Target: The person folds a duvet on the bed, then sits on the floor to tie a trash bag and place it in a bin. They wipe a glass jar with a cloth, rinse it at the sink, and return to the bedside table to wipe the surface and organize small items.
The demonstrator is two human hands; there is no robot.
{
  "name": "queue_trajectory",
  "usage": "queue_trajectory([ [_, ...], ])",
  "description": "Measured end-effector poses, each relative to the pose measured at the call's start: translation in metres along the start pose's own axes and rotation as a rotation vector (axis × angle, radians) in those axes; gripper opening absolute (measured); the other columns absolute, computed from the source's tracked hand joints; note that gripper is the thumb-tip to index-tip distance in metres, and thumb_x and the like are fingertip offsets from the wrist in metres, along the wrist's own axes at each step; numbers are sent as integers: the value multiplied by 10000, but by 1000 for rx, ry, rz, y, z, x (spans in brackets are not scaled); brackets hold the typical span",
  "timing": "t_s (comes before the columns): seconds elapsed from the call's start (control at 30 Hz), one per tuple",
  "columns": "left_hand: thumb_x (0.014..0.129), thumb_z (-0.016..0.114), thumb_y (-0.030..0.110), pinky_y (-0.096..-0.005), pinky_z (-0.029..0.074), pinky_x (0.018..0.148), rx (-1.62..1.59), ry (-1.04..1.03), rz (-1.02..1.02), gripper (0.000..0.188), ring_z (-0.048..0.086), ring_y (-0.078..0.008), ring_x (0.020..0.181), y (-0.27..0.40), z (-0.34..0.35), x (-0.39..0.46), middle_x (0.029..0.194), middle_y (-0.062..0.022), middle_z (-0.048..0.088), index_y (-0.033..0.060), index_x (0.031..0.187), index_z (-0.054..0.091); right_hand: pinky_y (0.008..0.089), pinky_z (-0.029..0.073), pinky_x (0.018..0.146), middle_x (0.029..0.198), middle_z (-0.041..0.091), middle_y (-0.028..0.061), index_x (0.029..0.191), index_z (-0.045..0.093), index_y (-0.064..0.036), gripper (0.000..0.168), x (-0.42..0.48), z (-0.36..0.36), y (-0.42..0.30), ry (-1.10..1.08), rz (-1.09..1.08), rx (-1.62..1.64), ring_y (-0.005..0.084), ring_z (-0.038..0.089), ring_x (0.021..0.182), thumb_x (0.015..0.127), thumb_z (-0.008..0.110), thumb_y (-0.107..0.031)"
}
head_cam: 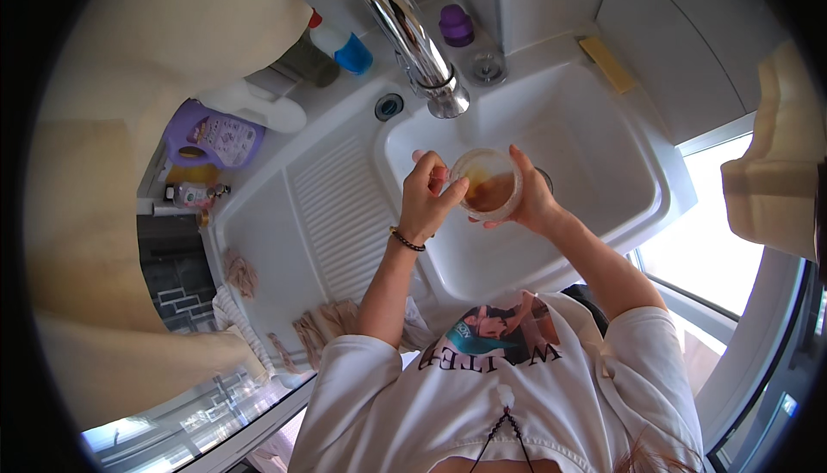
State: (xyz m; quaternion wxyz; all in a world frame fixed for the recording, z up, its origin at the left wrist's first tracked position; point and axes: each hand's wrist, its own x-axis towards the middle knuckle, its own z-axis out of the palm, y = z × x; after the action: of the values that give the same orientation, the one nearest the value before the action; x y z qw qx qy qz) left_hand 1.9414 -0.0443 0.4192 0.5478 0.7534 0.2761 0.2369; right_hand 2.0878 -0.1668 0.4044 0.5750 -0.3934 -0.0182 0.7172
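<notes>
A clear glass cup (pixel 489 183) with amber-brown liquid or residue inside is held over the sink basin (pixel 601 143). My left hand (pixel 428 190) grips it on the left, apparently by a handle, with the thumb at the rim. My right hand (pixel 533 192) wraps the cup's right side and reaches beneath it. Just beyond the cup hangs the spout of a chrome faucet (pixel 446 95). The drain (pixel 544 179) is partly hidden behind my right hand.
A ribbed drainboard (pixel 339 208) lies left of the basin. Along the back and left ledges stand a purple-capped container (pixel 456 24), a blue-and-clear bottle (pixel 342 46) and a purple detergent jug (pixel 213 134). A yellow bar (pixel 607 64) rests at the back right. Beige cloths (pixel 326 324) hang at the front edge.
</notes>
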Motion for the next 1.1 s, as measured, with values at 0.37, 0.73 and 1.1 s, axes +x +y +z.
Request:
queue_trajectory([
  [0.37,826,533,242,-252,297,459,106,-187,-332,353,338,-78,457,-14,-7,-12,470,20,353,24,560,450,358,474,645,781,623,162,992,588,-21,371,35,-29,-19,692,-483,-1214,265,614,686,879,466,-352],
  [0.73,843,461,311,-210,186,341,-466,-165,-808,396,209,-47,370,-6,-31,3,460,55,261,159,528,275,319,448,760,995,624,143,1246,485,-94,382,111,56,-103,-191,-781,-802,222,590,815,865,467,-87],
  [1.1,855,441,337,-200,205,322,-529,-111,-897,379,221,-41,359,-11,-40,5,468,59,296,169,546,301,357,427,757,909,608,196,1066,568,-20,236,135,43,-89,-50,-867,-984,299,577,815,898,423,-100],
])
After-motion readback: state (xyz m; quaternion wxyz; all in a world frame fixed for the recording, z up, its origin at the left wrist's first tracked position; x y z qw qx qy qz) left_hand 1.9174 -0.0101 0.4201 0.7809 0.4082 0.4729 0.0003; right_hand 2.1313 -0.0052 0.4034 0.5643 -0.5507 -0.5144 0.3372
